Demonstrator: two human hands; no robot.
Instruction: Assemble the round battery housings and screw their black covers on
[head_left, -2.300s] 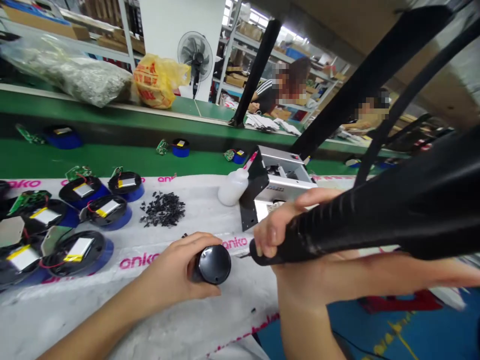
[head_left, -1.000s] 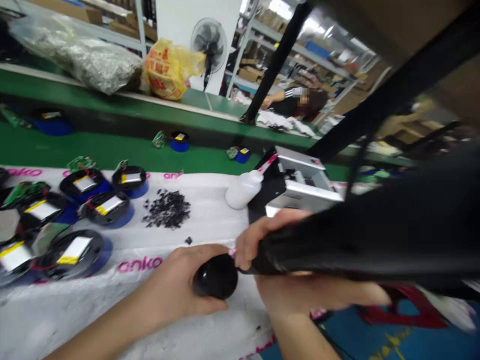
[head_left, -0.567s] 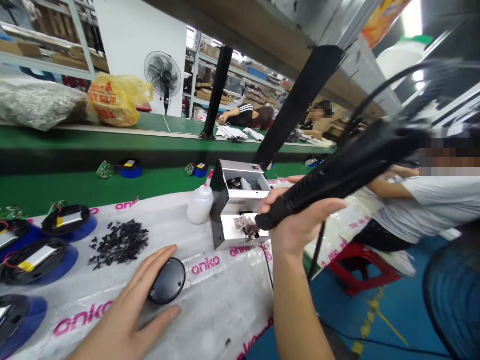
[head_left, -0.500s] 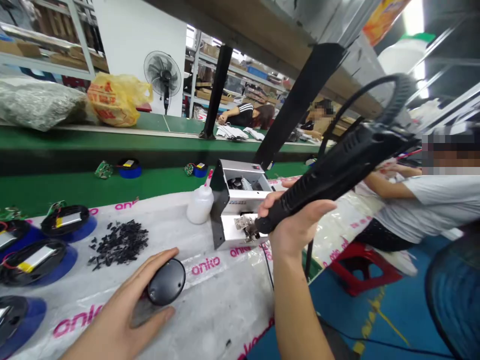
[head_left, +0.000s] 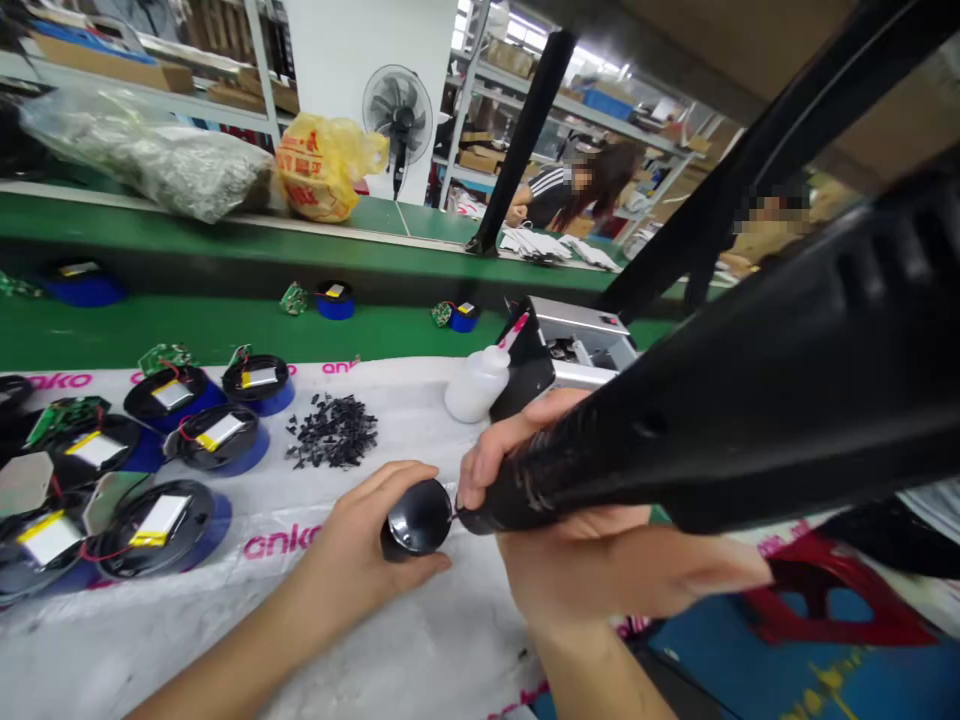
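Gripping black round casing [head_left: 417, 520] in left hand [head_left: 352, 525], fingers curled around it, domed face turned right. Right hand [head_left: 559, 540] clamped on black ribbed handheld gun [head_left: 750, 420], long axis slanting up-right, tip touching or just beside casing. White squeeze bottle [head_left: 476, 388] and steel bench machine [head_left: 577, 340] just beyond, on far side of right hand.

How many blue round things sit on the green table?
3 blue discs: one at far left, one in the middle, one beyond the white squeeze bottle. Others may be hidden.
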